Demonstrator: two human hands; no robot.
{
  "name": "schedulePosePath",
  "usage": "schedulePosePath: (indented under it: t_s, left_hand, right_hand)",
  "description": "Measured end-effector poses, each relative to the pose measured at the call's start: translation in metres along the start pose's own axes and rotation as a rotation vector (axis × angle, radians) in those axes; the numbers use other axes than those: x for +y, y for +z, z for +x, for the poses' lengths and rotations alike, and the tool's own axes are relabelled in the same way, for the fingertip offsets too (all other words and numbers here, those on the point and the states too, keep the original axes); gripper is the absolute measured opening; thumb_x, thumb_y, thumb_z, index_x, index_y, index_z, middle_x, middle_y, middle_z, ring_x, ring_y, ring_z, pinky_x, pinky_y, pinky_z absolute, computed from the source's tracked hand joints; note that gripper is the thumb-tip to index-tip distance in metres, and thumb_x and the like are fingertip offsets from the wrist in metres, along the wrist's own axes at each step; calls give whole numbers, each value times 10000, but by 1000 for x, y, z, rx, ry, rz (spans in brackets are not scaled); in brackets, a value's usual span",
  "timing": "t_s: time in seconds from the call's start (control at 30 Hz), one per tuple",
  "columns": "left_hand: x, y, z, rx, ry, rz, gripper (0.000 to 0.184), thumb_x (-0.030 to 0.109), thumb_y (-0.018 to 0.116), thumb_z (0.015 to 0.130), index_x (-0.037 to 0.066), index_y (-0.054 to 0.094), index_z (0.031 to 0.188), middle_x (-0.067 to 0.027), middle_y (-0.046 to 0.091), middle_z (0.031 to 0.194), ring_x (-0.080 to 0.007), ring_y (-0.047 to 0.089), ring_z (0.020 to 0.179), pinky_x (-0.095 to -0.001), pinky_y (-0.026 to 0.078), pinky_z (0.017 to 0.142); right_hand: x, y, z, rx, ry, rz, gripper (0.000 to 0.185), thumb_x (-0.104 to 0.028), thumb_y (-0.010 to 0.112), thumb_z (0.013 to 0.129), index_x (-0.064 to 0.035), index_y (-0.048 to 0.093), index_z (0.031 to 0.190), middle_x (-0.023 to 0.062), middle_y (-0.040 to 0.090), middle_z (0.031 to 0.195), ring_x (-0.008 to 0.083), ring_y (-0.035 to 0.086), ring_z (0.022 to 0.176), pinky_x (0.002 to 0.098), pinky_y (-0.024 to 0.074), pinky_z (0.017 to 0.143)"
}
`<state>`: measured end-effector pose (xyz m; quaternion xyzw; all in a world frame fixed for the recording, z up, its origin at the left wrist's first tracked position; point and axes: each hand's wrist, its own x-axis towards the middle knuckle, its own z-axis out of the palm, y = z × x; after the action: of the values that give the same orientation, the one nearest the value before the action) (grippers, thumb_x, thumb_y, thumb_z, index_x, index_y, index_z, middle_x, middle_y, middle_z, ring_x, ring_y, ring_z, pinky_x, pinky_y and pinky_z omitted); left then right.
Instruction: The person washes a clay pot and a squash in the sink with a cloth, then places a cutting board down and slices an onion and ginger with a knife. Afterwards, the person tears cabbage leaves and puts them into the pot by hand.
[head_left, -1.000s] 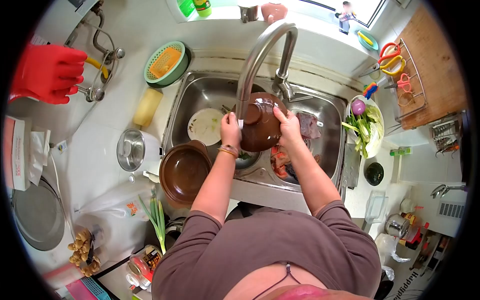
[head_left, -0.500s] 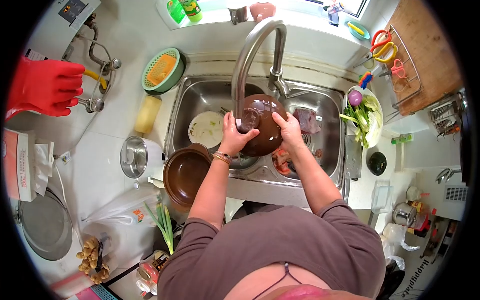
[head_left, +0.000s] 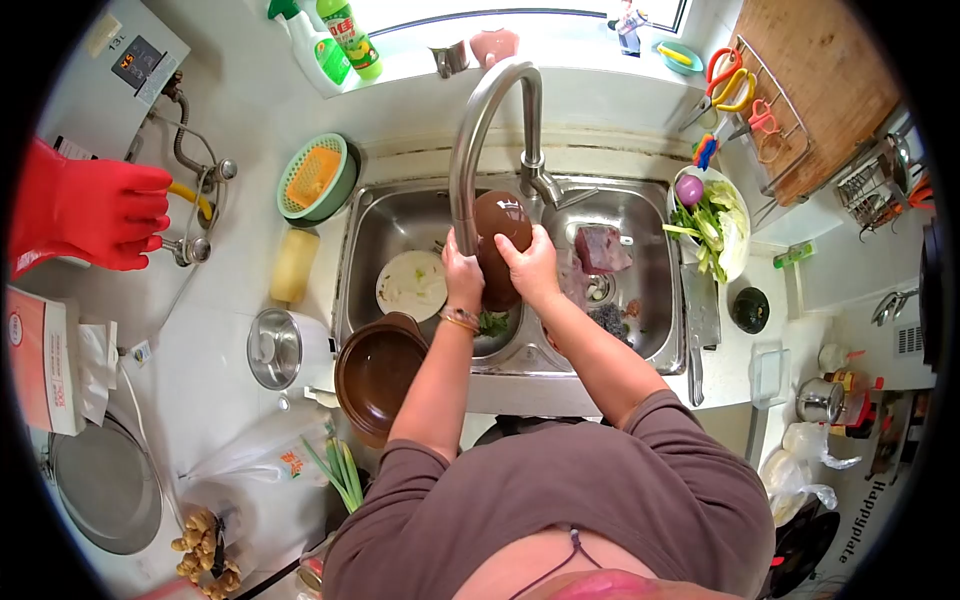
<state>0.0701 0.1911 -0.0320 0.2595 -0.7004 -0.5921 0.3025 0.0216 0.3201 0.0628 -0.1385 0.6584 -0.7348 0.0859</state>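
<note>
Under the faucet (head_left: 462, 150), I hold a glossy brown pot lid (head_left: 502, 212) on edge over the left basin of the sink. My left hand (head_left: 462, 278) is closed on its left side, just below the spout. Gripping the right side is my right hand (head_left: 528, 264), thumb across the outer face. Close to my left forearm stands the matching brown clay pot (head_left: 380, 372). A white round board or dish (head_left: 412, 285) with green scraps lies in the basin below. Whether water is running is hard to see.
The right basin holds a block of frozen meat (head_left: 603, 248). A cleaver (head_left: 698, 310) rests on the sink's right edge, beside a bowl of greens (head_left: 738, 225). To the left are a green colander (head_left: 345, 185), a metal pot (head_left: 272, 350) and hanging red gloves (head_left: 95, 210).
The lid has turned from facing up to nearly edge-on and shifted slightly left. My right hand has moved left, closer to my left hand. The camera view has also shifted.
</note>
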Motion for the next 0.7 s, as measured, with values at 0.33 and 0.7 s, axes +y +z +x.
schedulePosePath:
  t_s: [0.33,0.7]
  left_hand:
    - [19,-16,-7,-237,-526,-381,343,261,380,995,27,540,1189,-101,613,1116,-215,597,984,-322,482,856]
    - [95,18,-54,-885,-900,-797,374,398,424,995,134,502,1249,-31,556,1237,-214,531,1132,-467,436,896]
  right_hand:
    - [-49,-69,-18,-195,220,295,364,-174,729,821,24,551,1070,102,644,1010,138,616,870,280,506,764]
    - [-70,-164,-47,68,287,267,393,-205,751,810,4,553,1078,74,635,979,136,602,854,294,505,780]
